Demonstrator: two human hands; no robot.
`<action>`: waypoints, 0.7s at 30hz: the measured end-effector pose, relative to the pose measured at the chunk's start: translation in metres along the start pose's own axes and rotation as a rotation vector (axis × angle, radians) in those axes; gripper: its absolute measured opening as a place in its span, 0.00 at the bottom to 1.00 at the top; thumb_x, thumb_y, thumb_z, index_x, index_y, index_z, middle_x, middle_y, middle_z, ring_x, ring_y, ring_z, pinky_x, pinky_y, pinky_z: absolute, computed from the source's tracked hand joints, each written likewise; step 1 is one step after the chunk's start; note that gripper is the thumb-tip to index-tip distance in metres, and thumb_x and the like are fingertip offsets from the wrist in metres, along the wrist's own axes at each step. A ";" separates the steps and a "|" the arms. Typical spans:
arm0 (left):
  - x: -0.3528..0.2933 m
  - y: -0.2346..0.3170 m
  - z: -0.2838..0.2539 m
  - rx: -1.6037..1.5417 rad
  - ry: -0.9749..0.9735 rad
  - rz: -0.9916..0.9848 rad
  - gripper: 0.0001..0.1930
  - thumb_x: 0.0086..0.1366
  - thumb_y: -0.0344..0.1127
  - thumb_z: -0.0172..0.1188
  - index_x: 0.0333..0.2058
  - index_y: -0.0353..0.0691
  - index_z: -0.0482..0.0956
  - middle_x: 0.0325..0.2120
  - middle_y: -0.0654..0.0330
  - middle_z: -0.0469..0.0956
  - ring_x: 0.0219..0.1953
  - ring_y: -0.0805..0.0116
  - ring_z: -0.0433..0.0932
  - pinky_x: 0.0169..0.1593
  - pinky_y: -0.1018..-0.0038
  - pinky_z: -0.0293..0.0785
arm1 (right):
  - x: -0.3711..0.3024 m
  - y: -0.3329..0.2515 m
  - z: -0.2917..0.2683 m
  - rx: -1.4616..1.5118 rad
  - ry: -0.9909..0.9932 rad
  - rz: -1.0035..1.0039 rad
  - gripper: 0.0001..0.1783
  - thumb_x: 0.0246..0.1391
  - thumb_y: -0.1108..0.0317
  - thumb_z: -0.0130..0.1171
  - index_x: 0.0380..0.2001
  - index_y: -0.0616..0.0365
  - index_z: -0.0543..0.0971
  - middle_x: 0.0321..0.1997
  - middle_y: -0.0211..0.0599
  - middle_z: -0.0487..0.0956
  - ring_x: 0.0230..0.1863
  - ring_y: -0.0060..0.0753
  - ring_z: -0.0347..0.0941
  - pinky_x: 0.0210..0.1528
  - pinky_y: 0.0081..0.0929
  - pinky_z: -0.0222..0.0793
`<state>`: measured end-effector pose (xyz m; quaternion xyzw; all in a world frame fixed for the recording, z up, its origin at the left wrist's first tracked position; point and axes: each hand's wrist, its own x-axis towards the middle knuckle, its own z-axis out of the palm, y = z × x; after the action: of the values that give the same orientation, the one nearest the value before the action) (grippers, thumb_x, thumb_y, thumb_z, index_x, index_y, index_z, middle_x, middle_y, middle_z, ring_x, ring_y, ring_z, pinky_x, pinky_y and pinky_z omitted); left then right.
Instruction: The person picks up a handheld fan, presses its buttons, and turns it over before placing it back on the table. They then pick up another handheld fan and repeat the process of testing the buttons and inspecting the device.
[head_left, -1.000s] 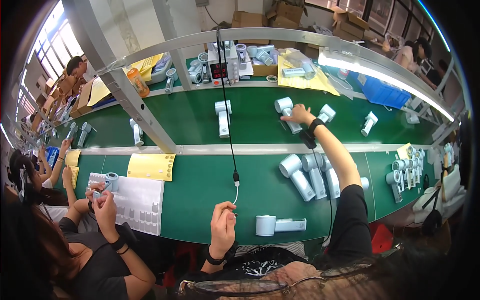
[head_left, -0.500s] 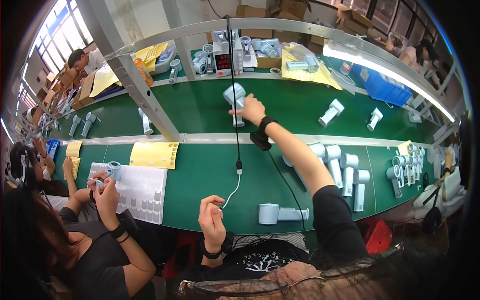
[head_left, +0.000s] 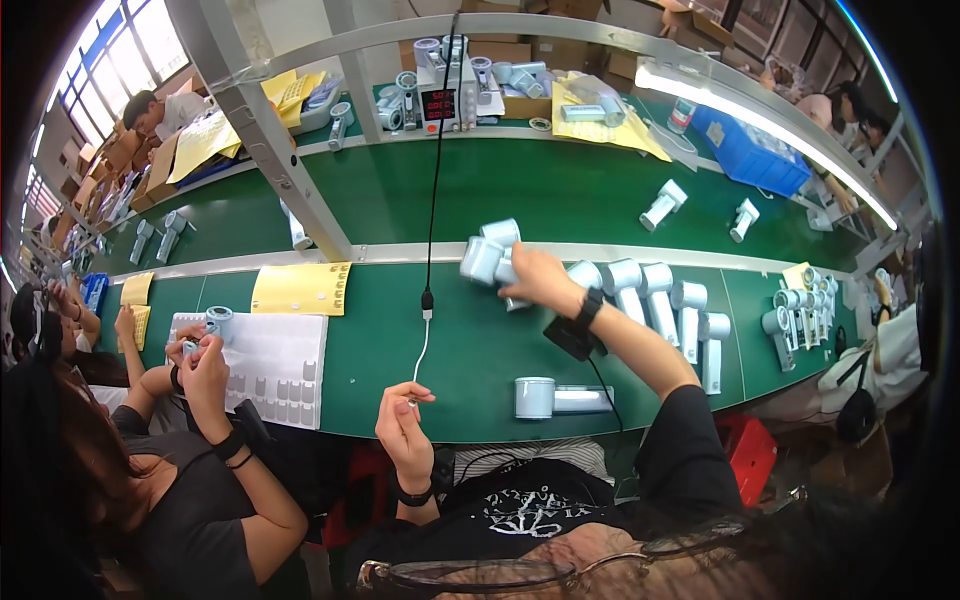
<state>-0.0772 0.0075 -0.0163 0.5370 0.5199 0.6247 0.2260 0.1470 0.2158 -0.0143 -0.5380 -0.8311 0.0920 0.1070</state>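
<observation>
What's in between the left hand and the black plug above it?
A thin white cable: the head view shows it running from the black plug down to the left hand.

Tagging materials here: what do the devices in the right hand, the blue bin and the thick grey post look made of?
Pale blue devices: likely hard satin plastic, given soft highlights on rounded heads. Blue bin: probably semi-gloss plastic, evenly coloured. Thick grey post: seemingly bare metal, dull sheen.
</observation>
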 end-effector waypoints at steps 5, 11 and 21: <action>-0.005 0.005 0.011 -0.034 -0.055 0.004 0.18 0.72 0.34 0.36 0.28 0.29 0.71 0.28 0.57 0.75 0.25 0.76 0.70 0.28 0.81 0.59 | -0.063 -0.005 -0.023 0.300 0.182 0.030 0.33 0.41 0.57 0.69 0.43 0.67 0.65 0.33 0.57 0.77 0.34 0.55 0.76 0.38 0.44 0.74; -0.014 0.012 0.030 -0.106 -0.136 0.000 0.17 0.71 0.32 0.38 0.26 0.30 0.70 0.28 0.56 0.75 0.24 0.74 0.69 0.27 0.79 0.61 | -0.126 -0.017 -0.061 1.389 0.222 0.080 0.31 0.55 0.56 0.58 0.54 0.63 0.61 0.41 0.48 0.75 0.40 0.45 0.76 0.46 0.45 0.74; -0.027 0.032 0.068 -0.125 -0.500 -0.032 0.16 0.71 0.33 0.38 0.28 0.30 0.70 0.28 0.56 0.74 0.25 0.73 0.71 0.30 0.78 0.65 | -0.190 -0.026 -0.051 2.323 0.282 0.162 0.31 0.61 0.58 0.45 0.63 0.63 0.54 0.46 0.37 0.67 0.42 0.30 0.68 0.45 0.38 0.70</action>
<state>0.0024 0.0007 -0.0074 0.6514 0.4166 0.4999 0.3902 0.2143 0.0340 0.0266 -0.1738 -0.1919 0.7415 0.6189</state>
